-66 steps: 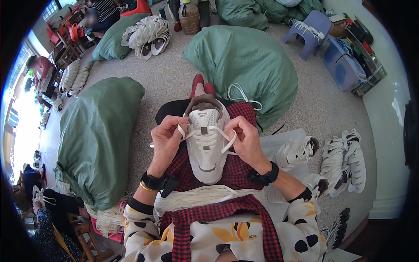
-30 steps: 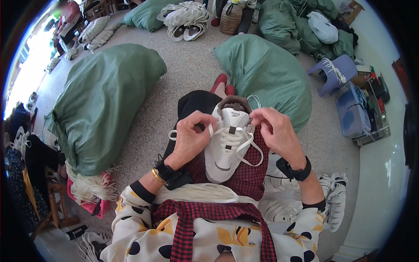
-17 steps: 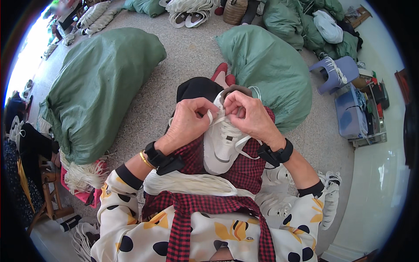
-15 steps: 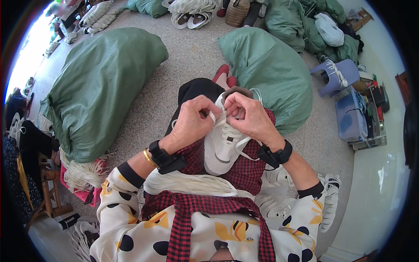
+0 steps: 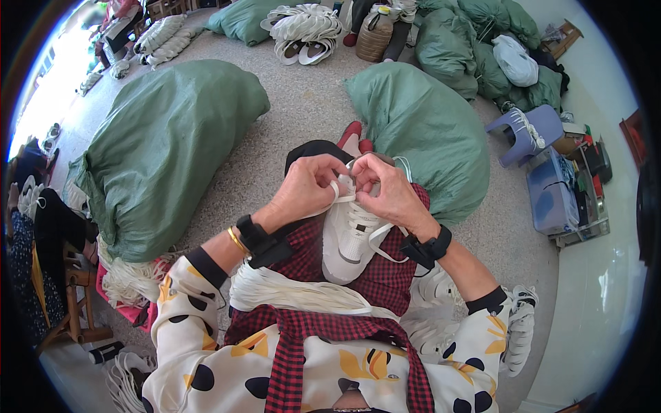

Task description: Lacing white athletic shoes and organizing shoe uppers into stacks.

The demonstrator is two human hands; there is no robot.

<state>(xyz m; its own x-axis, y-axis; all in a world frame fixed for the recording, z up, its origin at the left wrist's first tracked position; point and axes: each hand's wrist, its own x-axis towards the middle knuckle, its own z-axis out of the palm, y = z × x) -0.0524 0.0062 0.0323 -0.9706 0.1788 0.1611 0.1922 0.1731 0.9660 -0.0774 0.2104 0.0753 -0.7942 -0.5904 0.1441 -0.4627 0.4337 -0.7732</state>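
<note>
A white sneaker [image 5: 348, 241] rests on my lap over a red-and-black checked apron [image 5: 389, 279], toe pointing toward me. My left hand [image 5: 310, 187] pinches a flat white shoelace [image 5: 342, 199] at the left of the shoe's upper eyelets. Close beside it, my right hand [image 5: 391, 195] has thumb and forefinger closed on the lace near the tongue; its fingertips partly hide the grip. A loose lace loop hangs down the shoe's right side. Across my lap, nearer my body, lies a thick bundle of white laces [image 5: 296, 292].
Big green sacks stand ahead to the left [image 5: 172, 144] and right [image 5: 427, 138]. A pink basket [image 5: 141, 313] of white laces sits at the left. More white shoes [image 5: 521, 327] lie at my right. A purple stool [image 5: 527, 131] and a clear bin [image 5: 551, 189] stand by the wall.
The view has tilted slightly, so the surroundings sit lower in the picture. Both hands stay at the upper eyelets, with small finger shifts; the right fingers have moved slightly down.
</note>
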